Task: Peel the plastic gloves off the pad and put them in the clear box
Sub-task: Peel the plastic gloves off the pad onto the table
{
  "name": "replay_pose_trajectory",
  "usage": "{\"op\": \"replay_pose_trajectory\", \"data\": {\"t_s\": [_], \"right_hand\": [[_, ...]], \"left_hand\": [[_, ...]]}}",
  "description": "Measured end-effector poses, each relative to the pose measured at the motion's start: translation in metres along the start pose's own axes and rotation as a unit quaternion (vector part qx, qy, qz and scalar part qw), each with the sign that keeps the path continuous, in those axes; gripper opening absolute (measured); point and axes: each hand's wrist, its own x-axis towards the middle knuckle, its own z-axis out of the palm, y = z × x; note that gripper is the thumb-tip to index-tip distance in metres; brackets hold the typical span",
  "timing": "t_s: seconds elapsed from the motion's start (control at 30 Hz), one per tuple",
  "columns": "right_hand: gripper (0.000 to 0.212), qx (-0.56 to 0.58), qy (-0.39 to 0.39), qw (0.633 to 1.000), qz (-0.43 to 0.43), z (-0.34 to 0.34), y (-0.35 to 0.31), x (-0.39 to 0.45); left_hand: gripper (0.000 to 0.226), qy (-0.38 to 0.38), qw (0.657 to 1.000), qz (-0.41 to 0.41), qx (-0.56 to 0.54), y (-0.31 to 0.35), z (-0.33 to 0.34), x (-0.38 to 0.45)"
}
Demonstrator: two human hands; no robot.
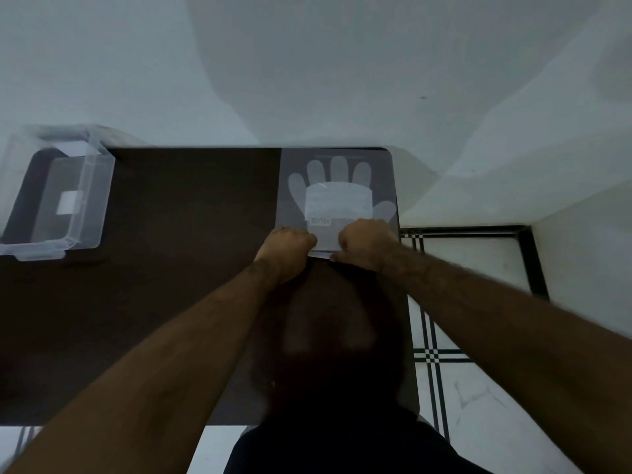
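A pad of clear plastic gloves (337, 191) lies flat at the far right of the dark table (178, 268), fingers pointing away from me, with a white paper backing showing through the palm. My left hand (289, 242) is closed on the pad's near left edge. My right hand (366, 242) is closed on the near right edge, its fingers pinching the white bottom strip. The clear box (87, 193) stands at the far left corner of the table, lid off, with a white label inside. I cannot tell whether a glove layer is separated from the pad.
A white wall rises just behind the table. To the right, past the table's edge, lies a white tiled floor (478, 388) with black stripes. The light is dim and my shadow falls on the table near me.
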Motion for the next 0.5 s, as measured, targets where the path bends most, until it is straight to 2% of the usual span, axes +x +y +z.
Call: {"op": "replay_pose_trajectory", "data": {"t_s": [0.13,0.23,0.33,0.5], "right_hand": [[0.024,0.028,0.047,0.998,-0.002,0.004,-0.008,0.002],[0.020,0.075,0.062,0.995,0.007,0.009,-0.007,0.002],[0.022,0.122,0.064,0.990,0.014,0.013,-0.002,0.004],[0.021,0.187,0.046,0.981,0.016,0.016,0.002,0.008]], "left_hand": [[0.014,0.054,0.997,-0.020,-0.053,0.000,0.003,-0.010],[0.037,0.106,0.990,-0.029,-0.083,0.005,0.009,-0.019],[0.047,0.103,0.991,-0.026,-0.085,0.010,0.016,-0.024],[0.041,0.109,0.985,-0.042,-0.129,0.015,0.016,-0.024]]}}
